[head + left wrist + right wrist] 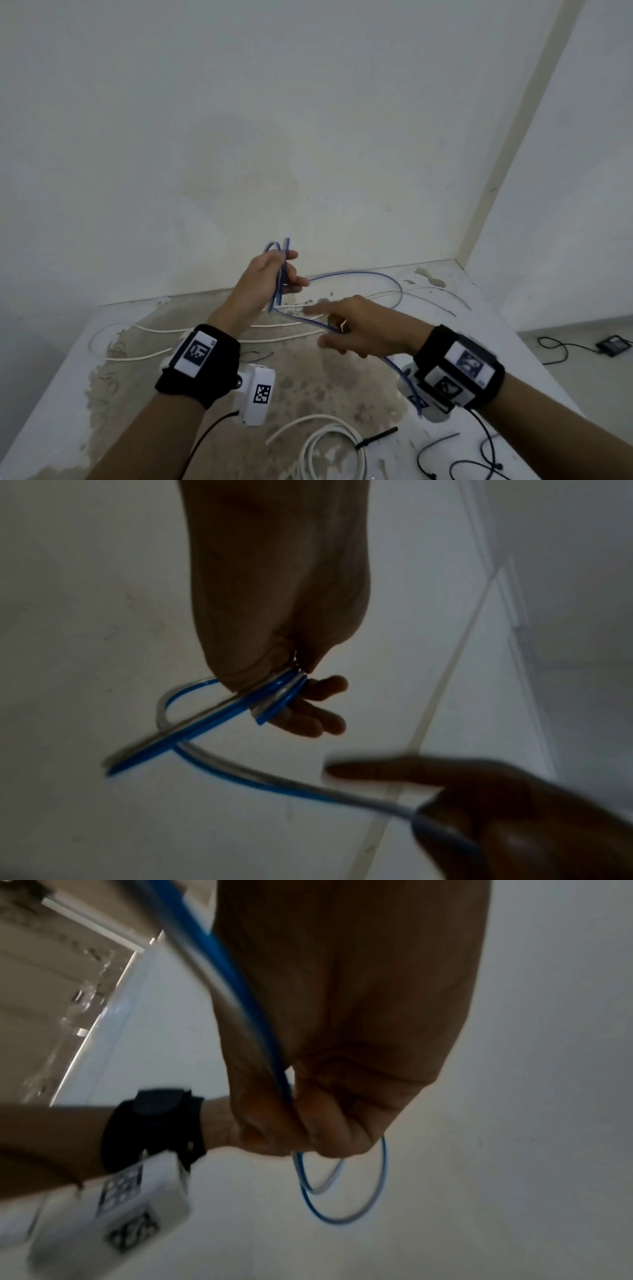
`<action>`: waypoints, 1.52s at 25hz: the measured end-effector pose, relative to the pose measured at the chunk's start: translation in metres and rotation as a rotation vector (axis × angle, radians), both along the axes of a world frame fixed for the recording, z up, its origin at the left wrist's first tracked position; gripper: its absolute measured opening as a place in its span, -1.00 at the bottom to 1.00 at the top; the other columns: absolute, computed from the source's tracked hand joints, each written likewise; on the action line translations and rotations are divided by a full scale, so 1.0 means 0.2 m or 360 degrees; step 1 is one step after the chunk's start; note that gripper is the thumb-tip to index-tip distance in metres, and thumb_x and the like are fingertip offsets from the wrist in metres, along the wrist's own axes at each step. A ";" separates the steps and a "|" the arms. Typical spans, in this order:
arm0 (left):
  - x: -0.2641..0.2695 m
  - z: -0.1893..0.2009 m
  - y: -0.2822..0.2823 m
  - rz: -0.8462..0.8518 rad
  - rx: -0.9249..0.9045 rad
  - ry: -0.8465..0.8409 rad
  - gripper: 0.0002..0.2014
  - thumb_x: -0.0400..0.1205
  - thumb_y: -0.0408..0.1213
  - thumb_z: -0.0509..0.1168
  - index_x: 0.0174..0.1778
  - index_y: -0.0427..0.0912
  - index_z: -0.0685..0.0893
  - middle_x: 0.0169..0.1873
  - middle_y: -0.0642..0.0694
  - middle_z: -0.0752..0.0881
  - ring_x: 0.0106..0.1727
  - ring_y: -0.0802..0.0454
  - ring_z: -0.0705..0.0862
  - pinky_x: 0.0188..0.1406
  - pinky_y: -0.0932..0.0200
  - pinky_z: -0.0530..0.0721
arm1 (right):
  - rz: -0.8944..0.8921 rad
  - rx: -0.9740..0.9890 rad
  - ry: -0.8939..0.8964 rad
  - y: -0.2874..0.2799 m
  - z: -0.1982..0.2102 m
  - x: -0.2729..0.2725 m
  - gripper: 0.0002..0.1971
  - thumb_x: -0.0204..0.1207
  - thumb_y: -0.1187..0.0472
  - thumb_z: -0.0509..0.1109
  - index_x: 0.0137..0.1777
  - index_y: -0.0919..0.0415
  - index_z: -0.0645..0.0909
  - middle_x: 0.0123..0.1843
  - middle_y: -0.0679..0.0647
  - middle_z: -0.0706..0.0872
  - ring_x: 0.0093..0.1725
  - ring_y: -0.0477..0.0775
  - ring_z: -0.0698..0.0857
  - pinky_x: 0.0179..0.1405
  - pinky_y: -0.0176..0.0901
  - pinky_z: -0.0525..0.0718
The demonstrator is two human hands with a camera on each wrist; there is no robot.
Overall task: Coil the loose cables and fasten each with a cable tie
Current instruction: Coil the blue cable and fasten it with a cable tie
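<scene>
A thin blue cable [370, 274] runs from a loose loop on the table up to both hands. My left hand [289, 274] is raised above the table and grips several gathered strands of it; a small loop sticks out above the fist. In the left wrist view the strands [274, 693] cross the left palm under curled fingers [318, 712]. My right hand [329, 330] is just right of and below it, pinching the same cable [240, 974] with the index finger stretched out. The cable trails back past my right wrist. Blue loops [342, 1194] hang beyond the right fist.
Long white cables [154, 356] lie loose across the stained table [308, 383]. A coiled white cable [329, 445] with a black tie sits at the near edge. Loose black cable ties [455, 459] lie to its right. A black adapter [615, 344] rests on the floor at the right.
</scene>
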State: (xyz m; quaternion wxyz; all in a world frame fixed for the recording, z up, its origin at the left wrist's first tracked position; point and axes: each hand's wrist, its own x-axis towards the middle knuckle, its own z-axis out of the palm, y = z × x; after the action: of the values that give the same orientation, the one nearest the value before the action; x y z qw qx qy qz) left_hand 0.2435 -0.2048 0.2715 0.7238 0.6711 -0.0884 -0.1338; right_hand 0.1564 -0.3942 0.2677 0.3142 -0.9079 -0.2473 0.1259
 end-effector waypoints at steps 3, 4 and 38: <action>-0.08 0.00 -0.03 -0.0166 0.0151 0.0019 -0.71 0.83 -0.20 -0.04 0.12 -0.28 0.54 -0.37 -0.14 0.67 -0.34 -0.05 0.80 -0.34 0.15 0.77 | -0.0046 0.0646 0.0469 -0.01 0.09 -0.01 -0.73 0.77 0.22 0.23 0.43 0.03 0.46 -0.30 0.13 0.73 -0.51 0.09 0.62 -0.52 -0.14 0.54; -0.11 0.01 -0.04 -0.0181 0.0189 0.0015 -0.72 0.83 -0.19 -0.04 0.11 -0.26 0.53 -0.32 -0.14 0.66 -0.40 -0.01 0.77 -0.41 0.20 0.73 | -0.0049 0.0825 0.0550 -0.02 0.10 -0.01 -0.83 0.79 0.24 0.17 0.26 0.11 0.55 -0.29 0.17 0.72 -0.47 0.13 0.64 -0.56 -0.16 0.52; 0.05 0.13 0.31 0.0028 -0.1090 0.0768 -0.83 0.65 -0.34 0.17 0.03 -0.23 0.66 -0.46 0.12 0.55 -0.50 0.24 0.52 -0.47 0.39 0.58 | -0.0373 -0.0518 0.0267 -0.33 -0.38 -0.10 -0.65 0.70 -0.11 0.26 -0.24 -0.04 0.74 -0.30 -0.09 0.78 -0.25 -0.08 0.81 -0.11 -0.18 0.72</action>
State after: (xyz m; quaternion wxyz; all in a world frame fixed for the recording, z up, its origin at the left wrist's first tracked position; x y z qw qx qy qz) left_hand 0.2527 -0.1423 0.2972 0.9063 0.3416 0.0500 -0.2439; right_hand 0.1370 -0.4594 0.1920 0.1955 -0.9555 -0.0894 0.2019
